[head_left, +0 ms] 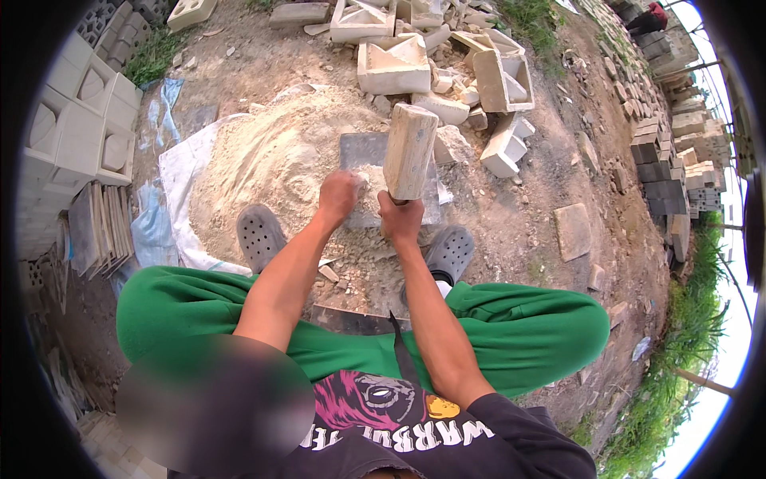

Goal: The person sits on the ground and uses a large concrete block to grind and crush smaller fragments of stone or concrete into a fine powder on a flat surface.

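My right hand [401, 217] is wrapped round the handle of a wooden mallet [410, 152]. The mallet's thick, pale block head stands up beyond my fist, over a dark grey slab [363, 148] on the ground. My left hand [340, 196] is closed at the slab's left edge, beside pale crumbs of broken block [369, 177]. Whatever its fingers hold, if anything, is hidden. Left of the slab spreads a heap of pale crushed powder [267, 164], lying on a white sheet [177, 172].
Broken cream-coloured blocks [392, 68] are piled beyond the slab. Whole blocks [76, 120] are stacked at the left, with thin boards [102, 223] leaning below. Grey clogs [262, 238] are on my feet, either side of the rubble. Far right, a person [656, 14] wears red.
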The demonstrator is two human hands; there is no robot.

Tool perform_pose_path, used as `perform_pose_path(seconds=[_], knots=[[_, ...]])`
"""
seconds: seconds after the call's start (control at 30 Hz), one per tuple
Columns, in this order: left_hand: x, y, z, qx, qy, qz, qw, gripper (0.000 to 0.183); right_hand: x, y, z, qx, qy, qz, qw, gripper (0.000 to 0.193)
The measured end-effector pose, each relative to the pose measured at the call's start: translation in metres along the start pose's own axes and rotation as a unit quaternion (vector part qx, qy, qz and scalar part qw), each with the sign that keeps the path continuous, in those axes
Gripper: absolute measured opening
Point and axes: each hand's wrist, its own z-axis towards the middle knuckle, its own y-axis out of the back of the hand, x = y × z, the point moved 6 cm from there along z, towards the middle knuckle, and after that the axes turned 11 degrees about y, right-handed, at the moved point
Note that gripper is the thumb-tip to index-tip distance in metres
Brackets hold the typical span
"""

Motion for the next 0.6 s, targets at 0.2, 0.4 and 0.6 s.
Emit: perform_pose_path(seconds=[0.2, 0.4, 0.6], knots=[[0.000, 0.004, -0.002, 0.016, 0.022, -0.022, 0.999, 0.011, -0.059, -0.015, -0.040, 0.068, -0.102, -0.088, 0.988, 0.041], [0.022, -0.005, -0.007, 0.021, 0.061, -0.005, 0.998, 0.015, -0.025, 0.003, -0.017, 0.063, -0.130, -0.086, 0.986, 0.044], [0.026, -0.014, -0.006, 0.040, 0.073, 0.022, 0.996, 0.016, 0.002, -0.001, -0.004, 0.032, -0.120, 0.009, 0.992, 0.026]])
